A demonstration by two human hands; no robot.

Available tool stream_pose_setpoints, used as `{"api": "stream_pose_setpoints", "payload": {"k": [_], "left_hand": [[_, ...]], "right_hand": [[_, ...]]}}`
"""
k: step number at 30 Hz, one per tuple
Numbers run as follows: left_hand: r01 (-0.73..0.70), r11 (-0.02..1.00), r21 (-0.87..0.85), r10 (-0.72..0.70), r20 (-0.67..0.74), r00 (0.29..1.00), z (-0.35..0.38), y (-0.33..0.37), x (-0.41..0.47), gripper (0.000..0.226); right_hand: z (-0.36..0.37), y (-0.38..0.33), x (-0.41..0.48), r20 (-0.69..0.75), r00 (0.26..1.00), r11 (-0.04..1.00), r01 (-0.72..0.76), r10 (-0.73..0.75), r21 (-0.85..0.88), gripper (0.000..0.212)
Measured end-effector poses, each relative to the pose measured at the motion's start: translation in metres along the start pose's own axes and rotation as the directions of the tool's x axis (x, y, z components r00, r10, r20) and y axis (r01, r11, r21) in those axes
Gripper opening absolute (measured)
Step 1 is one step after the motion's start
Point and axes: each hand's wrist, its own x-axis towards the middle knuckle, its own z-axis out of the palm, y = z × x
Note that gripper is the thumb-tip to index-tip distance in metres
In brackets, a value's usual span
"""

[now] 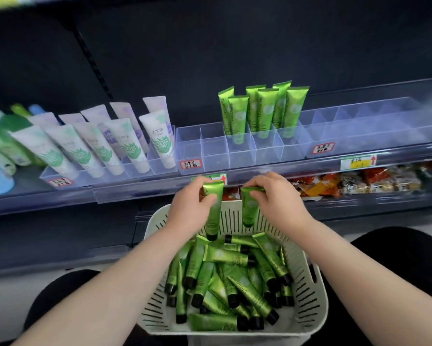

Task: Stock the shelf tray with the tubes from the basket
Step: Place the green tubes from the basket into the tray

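Left hand (pixel 192 198) pinches tube (pixel 213 211); right hand (pixel 276 196) pinches second tube (pixel 250 208). Six stand in tray (pixel 190 148) beyond hands; basket (pixel 314 290) below nearly full. Early.

Basket (pixel 309 278) nearest, loose tubes (pixel 235 278) piled in it. Over its far rim, left hand (pixel 192 203) holds left tube (pixel 213 208) and right hand (pixel 277 198) holds right tube (pixel 250 208), side by side, apart. Behind them is shelf tray (pixel 215 156), with standing tubes (pixel 262 111) in its right three columns, toward the rear. Neighbour tray (pixel 157 166) to the left, another tray (pixel 359 131) to the right. Packets (pixel 359 181) on shelf below, right.
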Motion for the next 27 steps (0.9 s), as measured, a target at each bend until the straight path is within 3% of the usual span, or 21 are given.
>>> {"api": "stream_pose_setpoints", "payload": {"k": [5, 12, 19, 27], "left_hand": [[-0.118, 0.984, -0.133, 0.101, -0.13, 0.986, -0.043, 0.046, 0.023, 0.015], [-0.202, 0.979, -0.003, 0.19, -0.329, 0.925, -0.085, 0.097, 0.068, 0.016], [-0.153, 0.987, 0.041, 0.157, -0.404, 0.901, -0.08, 0.105, 0.123, 0.016], [0.02, 0.988, 0.154, 0.03, -0.316, 0.948, -0.058, 0.085, 0.173, 0.018]], "right_hand": [[-0.04, -0.025, 0.024, -0.133, 0.988, 0.997, 0.073, -0.076, -0.026, 0.023], [-0.079, -0.052, 0.069, -0.305, 0.943, 0.991, 0.126, -0.136, -0.051, 0.024], [-0.087, -0.051, 0.103, -0.361, 0.919, 0.987, 0.135, -0.156, -0.083, 0.025], [-0.072, -0.034, 0.125, -0.307, 0.937, 0.985, 0.144, -0.166, -0.093, 0.025]]}}
